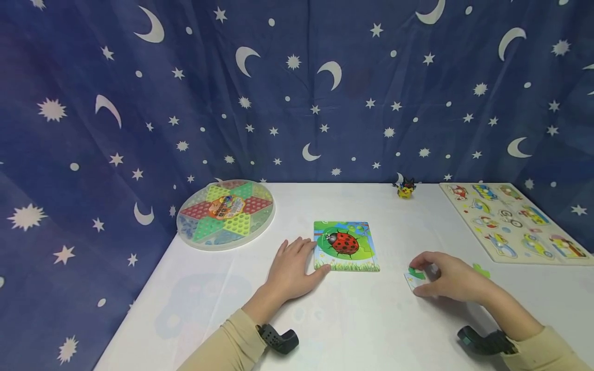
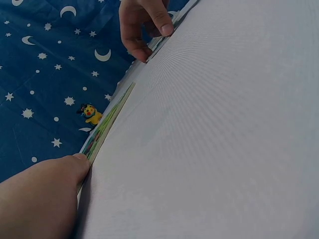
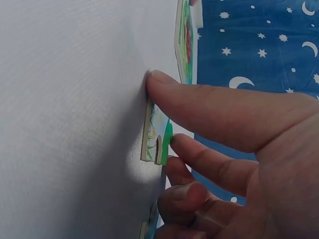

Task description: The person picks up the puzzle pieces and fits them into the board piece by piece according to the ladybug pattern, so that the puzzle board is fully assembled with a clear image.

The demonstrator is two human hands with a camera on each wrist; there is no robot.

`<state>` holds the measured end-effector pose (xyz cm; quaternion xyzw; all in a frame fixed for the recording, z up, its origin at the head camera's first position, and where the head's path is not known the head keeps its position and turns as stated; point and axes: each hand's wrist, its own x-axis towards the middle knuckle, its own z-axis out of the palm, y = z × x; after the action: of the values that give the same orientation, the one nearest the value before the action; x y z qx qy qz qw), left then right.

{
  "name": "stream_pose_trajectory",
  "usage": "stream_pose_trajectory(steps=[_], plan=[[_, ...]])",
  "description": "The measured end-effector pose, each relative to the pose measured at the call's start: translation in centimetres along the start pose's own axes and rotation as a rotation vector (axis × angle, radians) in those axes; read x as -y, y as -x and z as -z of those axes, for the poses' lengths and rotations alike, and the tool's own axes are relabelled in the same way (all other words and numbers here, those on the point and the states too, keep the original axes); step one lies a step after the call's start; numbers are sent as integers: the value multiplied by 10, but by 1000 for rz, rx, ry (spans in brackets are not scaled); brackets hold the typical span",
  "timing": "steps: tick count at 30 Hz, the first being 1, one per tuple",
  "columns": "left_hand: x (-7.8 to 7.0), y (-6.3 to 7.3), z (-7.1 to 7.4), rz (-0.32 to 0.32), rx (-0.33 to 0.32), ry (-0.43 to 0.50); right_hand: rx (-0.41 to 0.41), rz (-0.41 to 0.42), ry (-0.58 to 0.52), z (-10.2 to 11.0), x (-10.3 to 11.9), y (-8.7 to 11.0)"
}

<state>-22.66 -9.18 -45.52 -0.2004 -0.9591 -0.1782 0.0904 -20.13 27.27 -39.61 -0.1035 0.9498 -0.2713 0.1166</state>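
Observation:
A square ladybug puzzle [image 1: 345,246] lies flat on the white table, its picture a red ladybug on a green leaf. My left hand [image 1: 292,270] rests beside it, with fingertips at its left edge and the thumb on its lower left corner. To the right, my right hand [image 1: 447,276] pinches a small white and green puzzle piece [image 1: 414,279] between thumb and fingers, low over the table. In the right wrist view a green part [image 3: 167,144] stands against the pale piece [image 3: 152,129]; whether it is a separate piece I cannot tell.
A green piece [image 1: 481,270] lies behind my right hand. A round Chinese checkers board [image 1: 226,215] stands back left, a wooden picture board [image 1: 520,222] back right. A small yellow figure [image 1: 405,189] stands at the back edge, before a blue star-patterned curtain [image 1: 297,93].

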Motion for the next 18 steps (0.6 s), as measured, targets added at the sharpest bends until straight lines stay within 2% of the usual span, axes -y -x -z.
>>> stream_pose_trajectory(steps=[8,14,18], plan=[[-1,0,1,-3,-3,1,10,-6,-43,-3,5,-4],[-1,0,1,-2,-3,1,-8,23,-55,-6,8,-6],[-1,0,1,1,0,-4,-19,6,-66,-8,11,-9]])
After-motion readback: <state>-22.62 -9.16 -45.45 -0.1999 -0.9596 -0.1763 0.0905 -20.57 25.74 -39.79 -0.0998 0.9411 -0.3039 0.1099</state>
